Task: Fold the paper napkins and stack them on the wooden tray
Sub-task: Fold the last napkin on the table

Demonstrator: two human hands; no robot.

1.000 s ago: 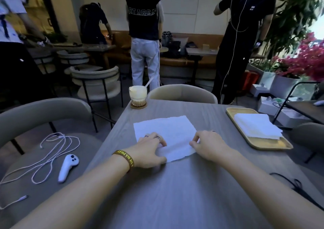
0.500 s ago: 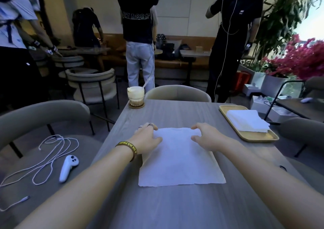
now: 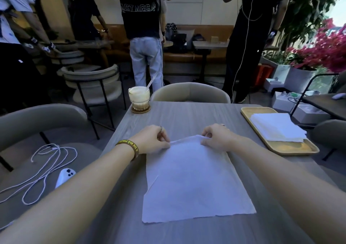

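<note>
A white paper napkin (image 3: 194, 184) lies spread flat on the grey table (image 3: 187, 116) in front of me. My left hand (image 3: 151, 140) pinches its far left corner and my right hand (image 3: 217, 140) pinches its far right corner. The far edge is lifted a little off the table between them. At the right edge of the table sits the wooden tray (image 3: 288, 147), holding a stack of folded white napkins (image 3: 277, 128).
A glass with a milky drink (image 3: 139, 98) and straw stands on a coaster at the table's far left. A white controller (image 3: 64, 176) and cable (image 3: 43, 170) lie on the chair to my left. A chair back (image 3: 190, 93) faces me; several people stand behind.
The napkin has been drawn toward me and now lies nearer the front edge. Both hands went from its near edge to its far corners and now pinch and lift that edge.
</note>
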